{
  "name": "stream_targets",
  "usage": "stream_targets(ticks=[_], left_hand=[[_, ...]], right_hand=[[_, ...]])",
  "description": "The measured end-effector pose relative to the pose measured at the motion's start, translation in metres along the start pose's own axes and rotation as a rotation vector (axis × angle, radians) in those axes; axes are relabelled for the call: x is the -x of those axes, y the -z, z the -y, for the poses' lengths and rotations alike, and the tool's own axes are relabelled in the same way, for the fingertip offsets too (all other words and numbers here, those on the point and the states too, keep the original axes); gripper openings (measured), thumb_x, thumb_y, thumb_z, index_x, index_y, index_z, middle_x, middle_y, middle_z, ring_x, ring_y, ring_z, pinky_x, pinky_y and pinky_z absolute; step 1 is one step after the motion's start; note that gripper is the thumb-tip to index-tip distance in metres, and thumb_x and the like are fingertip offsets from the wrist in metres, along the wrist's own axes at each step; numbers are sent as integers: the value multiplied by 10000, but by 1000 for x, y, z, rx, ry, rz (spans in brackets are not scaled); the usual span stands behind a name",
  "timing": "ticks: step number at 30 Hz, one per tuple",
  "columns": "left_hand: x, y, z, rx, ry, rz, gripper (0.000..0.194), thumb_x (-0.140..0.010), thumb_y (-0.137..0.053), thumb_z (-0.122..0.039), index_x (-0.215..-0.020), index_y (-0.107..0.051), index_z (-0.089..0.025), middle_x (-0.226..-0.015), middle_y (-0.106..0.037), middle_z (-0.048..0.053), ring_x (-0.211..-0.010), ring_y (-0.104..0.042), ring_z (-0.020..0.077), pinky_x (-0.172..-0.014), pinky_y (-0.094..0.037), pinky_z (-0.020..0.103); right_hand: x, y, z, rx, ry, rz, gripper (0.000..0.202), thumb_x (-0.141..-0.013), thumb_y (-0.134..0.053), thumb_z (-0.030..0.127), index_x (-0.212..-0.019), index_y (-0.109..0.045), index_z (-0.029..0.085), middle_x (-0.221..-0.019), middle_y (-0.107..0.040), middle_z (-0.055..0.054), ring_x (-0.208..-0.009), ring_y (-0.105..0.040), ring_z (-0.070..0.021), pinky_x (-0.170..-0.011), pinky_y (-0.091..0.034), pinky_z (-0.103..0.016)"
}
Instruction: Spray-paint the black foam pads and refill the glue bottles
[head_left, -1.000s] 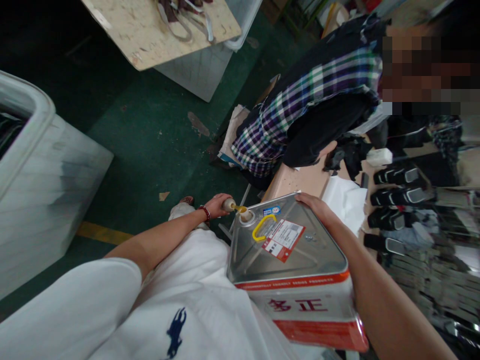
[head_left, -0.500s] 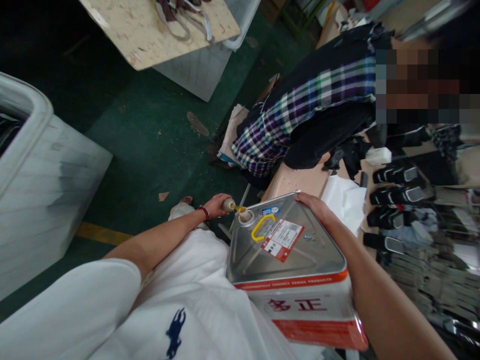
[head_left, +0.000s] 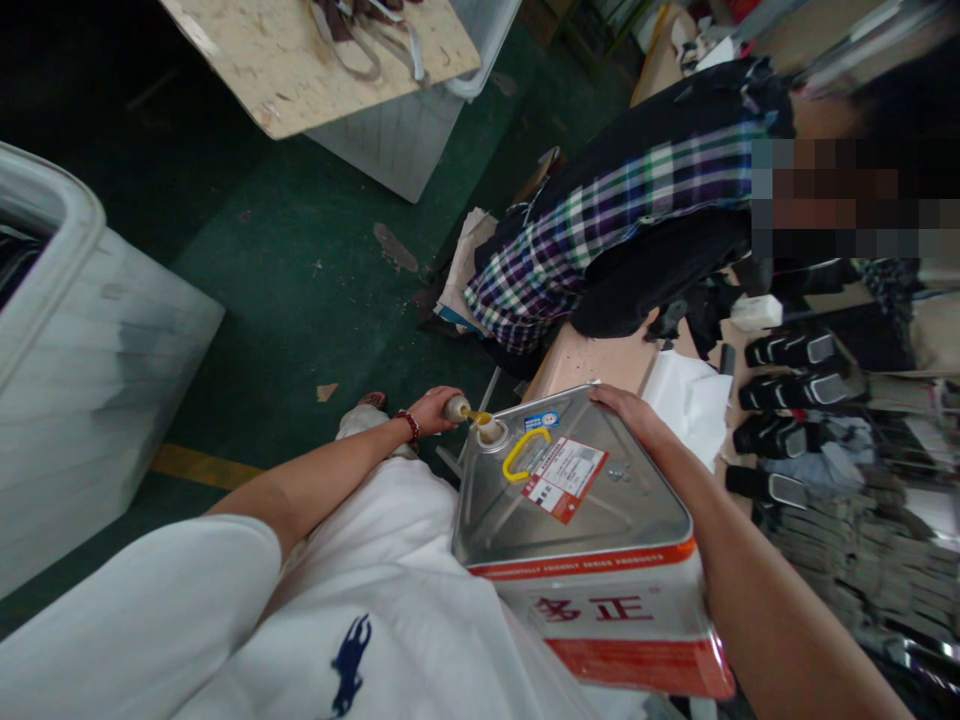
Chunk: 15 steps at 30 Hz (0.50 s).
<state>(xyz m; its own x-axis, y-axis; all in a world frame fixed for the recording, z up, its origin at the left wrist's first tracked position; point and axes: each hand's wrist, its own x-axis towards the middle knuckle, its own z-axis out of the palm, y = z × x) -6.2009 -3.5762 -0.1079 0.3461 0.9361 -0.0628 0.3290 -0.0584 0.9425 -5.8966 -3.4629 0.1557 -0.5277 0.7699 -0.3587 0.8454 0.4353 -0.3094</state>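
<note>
Square silver-topped metal can with white and red sides [head_left: 585, 545] is held between the two forearms, resting near the white shirt [head_left: 405, 590], its top turned toward the left hand [head_left: 435, 410]. By that hand, low beside the can, a small pale bottle [head_left: 453, 408] is clasped in curled fingers, its mouth pointed at the whitish round spout [head_left: 490, 430]. The gap between bottle and spout is bridged by a thin thread of amber liquid [head_left: 475, 416]. The left arm is stretched out nearly straight, and a dark red beaded bracelet [head_left: 411, 428] is worn at its wrist.

The right hand [head_left: 619, 403], well apart from the left, is clamped on the can's far corner; its fingers are partly hidden there. The right forearm is laid along the can's side. Between the hands, a curved yellow handle [head_left: 514, 457] and a red-and-white paper label [head_left: 568, 478] are seen on the metal top. Beyond the right hand, a crumpled white sheet [head_left: 691, 408] is spread on a pale tabletop [head_left: 581, 362], near a co-worker in a plaid garment [head_left: 592, 215].
</note>
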Motion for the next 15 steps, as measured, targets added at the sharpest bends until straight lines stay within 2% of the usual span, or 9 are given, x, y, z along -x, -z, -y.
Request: stream_targets(ticks=[9, 15], left_hand=[[0, 0, 3, -18, -9, 3, 669, -619, -808, -281, -1225, -533, -213, -1243, -582, 80, -1181, -520, 266, -1042, -391, 391], [0, 1, -1, -14, -15, 8, 658, -619, -806, -272, -1216, -537, -213, -1224, -592, 76, -1165, -532, 260, -1044, -388, 390]], right_hand=[[3, 1, 2, -13, -15, -22, 217, -796, -457, 337, -844, -651, 252, -935, -707, -64, -975, -639, -292, -906, -503, -423], [1, 2, 1, -20, -25, 6, 260, -846, -397, 336, -797, -638, 251, -869, -705, -44, -885, -667, -266, -849, -544, -399]])
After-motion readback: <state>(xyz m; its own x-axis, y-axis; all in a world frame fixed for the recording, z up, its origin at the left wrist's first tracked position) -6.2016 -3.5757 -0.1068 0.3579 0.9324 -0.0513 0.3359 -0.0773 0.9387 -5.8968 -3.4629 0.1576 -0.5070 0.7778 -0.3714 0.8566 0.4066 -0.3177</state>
